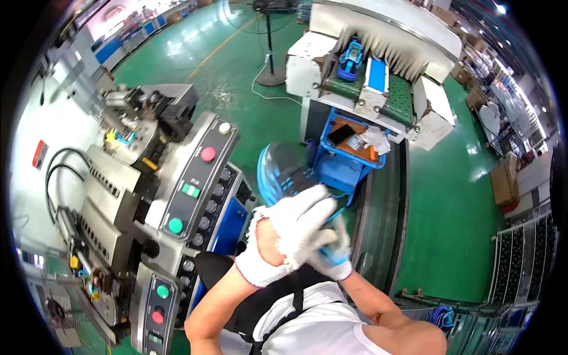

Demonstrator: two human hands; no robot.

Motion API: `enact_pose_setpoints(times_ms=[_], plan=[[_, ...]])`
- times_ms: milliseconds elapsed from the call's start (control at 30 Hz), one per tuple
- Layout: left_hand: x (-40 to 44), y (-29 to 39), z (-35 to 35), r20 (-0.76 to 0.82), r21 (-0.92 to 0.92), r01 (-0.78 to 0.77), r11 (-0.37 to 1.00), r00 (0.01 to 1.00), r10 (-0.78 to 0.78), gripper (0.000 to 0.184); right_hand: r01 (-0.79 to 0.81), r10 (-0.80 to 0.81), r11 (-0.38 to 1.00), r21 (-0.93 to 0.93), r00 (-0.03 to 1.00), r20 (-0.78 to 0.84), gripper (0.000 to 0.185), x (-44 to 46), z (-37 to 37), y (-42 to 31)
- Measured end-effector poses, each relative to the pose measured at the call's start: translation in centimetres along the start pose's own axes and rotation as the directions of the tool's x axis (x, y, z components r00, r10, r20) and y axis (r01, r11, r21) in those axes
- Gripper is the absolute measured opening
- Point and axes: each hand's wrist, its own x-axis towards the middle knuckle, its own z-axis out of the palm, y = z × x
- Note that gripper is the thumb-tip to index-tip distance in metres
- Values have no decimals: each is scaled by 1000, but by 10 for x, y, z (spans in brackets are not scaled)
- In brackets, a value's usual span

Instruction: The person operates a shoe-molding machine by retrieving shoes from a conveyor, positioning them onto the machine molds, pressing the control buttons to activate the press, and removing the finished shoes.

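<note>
Apparently, my right fingers gripped the shoe beyond them; my left fingers' hold I couldn't tell. I judged steady support best.

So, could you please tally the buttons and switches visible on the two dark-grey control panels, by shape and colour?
Round green push buttons: 2
Round red push buttons: 2
Round white push button: 1
Rectangular green switches: 2
Total: 7
</note>
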Motion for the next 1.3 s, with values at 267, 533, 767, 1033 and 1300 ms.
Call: enact_pose_setpoints(times_ms=[267, 533, 767, 1033, 1300], plan=[[-32, -29, 56, 76, -173, -23, 985, 996, 37, 62, -319, 18, 917, -241, 635, -773, 74, 187, -168, 86], [-193, -71, 74, 245, 47, 703, 710, 681, -691, 51, -786, 779, 562, -256, 607, -154, 79, 378, -431, 429], [-246, -63, 67, 131, 6, 878, 478, 473, -871, 47, -571, 371, 498, -652, 820, -435, 62, 327, -350, 458], [-344, 43, 24, -382, 14, 998, -61, -51, -923, 25, -525, 407, 790, -316, 835, -369, 44, 127, -149, 318], [-536, 308, 193, -406, -517, 413, -750, -889, -211, 29, -377, 162, 925, 52, 514, 842, 60, 1, 206, 68]])
